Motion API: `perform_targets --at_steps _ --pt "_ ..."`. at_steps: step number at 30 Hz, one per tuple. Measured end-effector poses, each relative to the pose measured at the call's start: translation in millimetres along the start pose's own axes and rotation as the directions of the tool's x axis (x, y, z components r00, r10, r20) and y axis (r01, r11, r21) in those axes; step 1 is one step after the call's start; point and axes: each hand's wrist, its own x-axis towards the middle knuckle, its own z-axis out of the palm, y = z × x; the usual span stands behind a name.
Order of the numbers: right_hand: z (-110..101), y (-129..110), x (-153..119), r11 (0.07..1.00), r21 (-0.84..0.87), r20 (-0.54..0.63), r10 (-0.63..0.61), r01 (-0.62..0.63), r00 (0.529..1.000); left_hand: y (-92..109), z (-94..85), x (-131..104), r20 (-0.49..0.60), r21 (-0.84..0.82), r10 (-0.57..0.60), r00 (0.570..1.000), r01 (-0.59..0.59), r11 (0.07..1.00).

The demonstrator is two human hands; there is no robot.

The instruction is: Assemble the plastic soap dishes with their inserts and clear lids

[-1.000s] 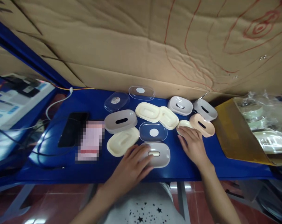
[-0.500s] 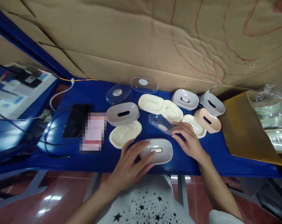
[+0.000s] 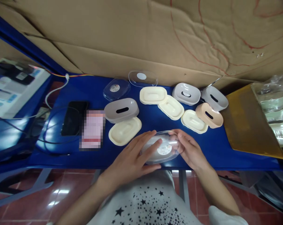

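A clear plastic lid (image 3: 174, 149) with a round white sticker lies over a grey oval dish (image 3: 153, 149) at the table's front edge. Through the lid the dish shows only faintly; I cannot tell whether the two are fitted together. My left hand (image 3: 140, 153) curves around the left end, its fingers on the lid's top and far rim and its thumb along the near side. At the right end, my right hand (image 3: 190, 150) pinches the lid between thumb and fingers. Beyond them lie cream oval trays (image 3: 171, 107) and a grey slotted dish (image 3: 121, 111).
Two more clear lids (image 3: 116, 89) lie at the back. Grey dishes (image 3: 186, 89) and a peach dish (image 3: 209, 115) stand back right, beside an open cardboard box (image 3: 240, 122) of wrapped items. Phones (image 3: 73, 118) and cables are at the left; a cardboard wall (image 3: 108, 34) rises behind.
My right hand has picked up the clear lid from the table and brought it toward me over the grey dish. My left hand now rests on the lid too.
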Motion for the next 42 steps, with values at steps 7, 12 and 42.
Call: perform_targets --at_steps 7,12,42 --pt "-10 16 -22 0.527 -0.712 0.288 -0.385 0.465 0.877 -12 22.1 -24 0.097 -0.157 -0.048 0.994 0.063 0.986" --pt "-13 31 -21 0.297 -0.739 0.504 -0.351 0.605 0.789 -19 28.4 -24 0.113 -0.159 0.000 0.994 0.018 0.987" --pt "-18 55 -8 0.137 -0.738 0.554 -0.438 0.661 0.708 -28 55.4 -33 0.101 -0.098 -0.069 0.992 0.079 0.992"
